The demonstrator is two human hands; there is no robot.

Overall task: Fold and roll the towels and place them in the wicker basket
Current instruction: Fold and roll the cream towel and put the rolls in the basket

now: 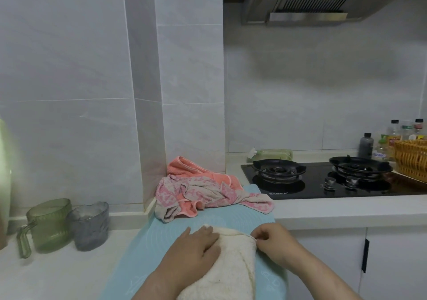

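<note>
Cream towel (231, 267) lies at 6 o'clock on the blue mat (235, 214), tabletop edge. Left hand (196, 246) presses flat on it, grip released, pinning the fold. Right hand (272, 239) pinches the towel's right hem, probably to square it. Pink towels (203, 193) wait heaped at 12. Basket (411, 161) sits well apart at 2, past the stove (323, 179).
</note>
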